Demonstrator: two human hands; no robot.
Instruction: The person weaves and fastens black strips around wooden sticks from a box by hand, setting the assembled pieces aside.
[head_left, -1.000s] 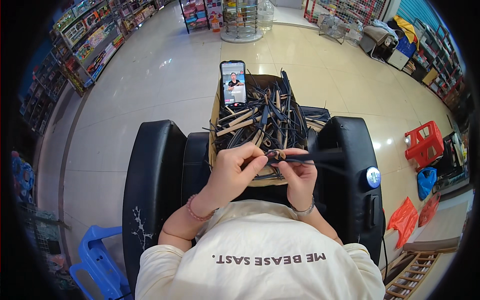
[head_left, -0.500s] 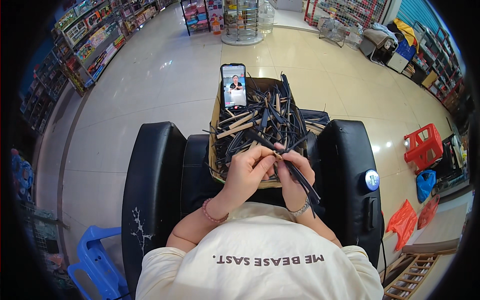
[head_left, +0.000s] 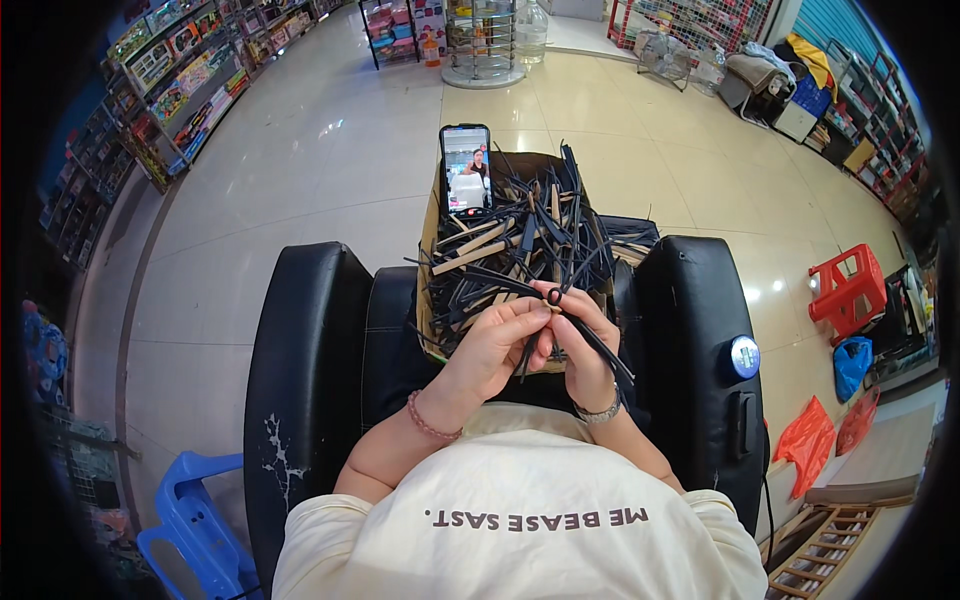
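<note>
My left hand (head_left: 497, 348) and my right hand (head_left: 582, 345) meet above my lap, both closed on a long thin black strip (head_left: 597, 343) that ends in a small loop at its top and slants down to the right past my right wrist. Just beyond my hands stands a cardboard box (head_left: 428, 262) heaped with several black and tan strips (head_left: 525, 245). A phone (head_left: 466, 170) with a lit screen leans upright on the box's far left edge. I sit in a black padded armchair (head_left: 305, 350).
A blue plastic stool (head_left: 190, 520) stands at my lower left. To my right are a red stool (head_left: 848, 293), orange bags (head_left: 815, 440) and a wooden frame (head_left: 825, 540). Shop shelves (head_left: 170, 80) line the far left, wire racks (head_left: 485, 40) the back. Glossy tile floor (head_left: 300, 180) surrounds the chair.
The black strip lay level across my hands a second ago. It has swung down to slant right past my right wrist, and my hands have closed tighter together.
</note>
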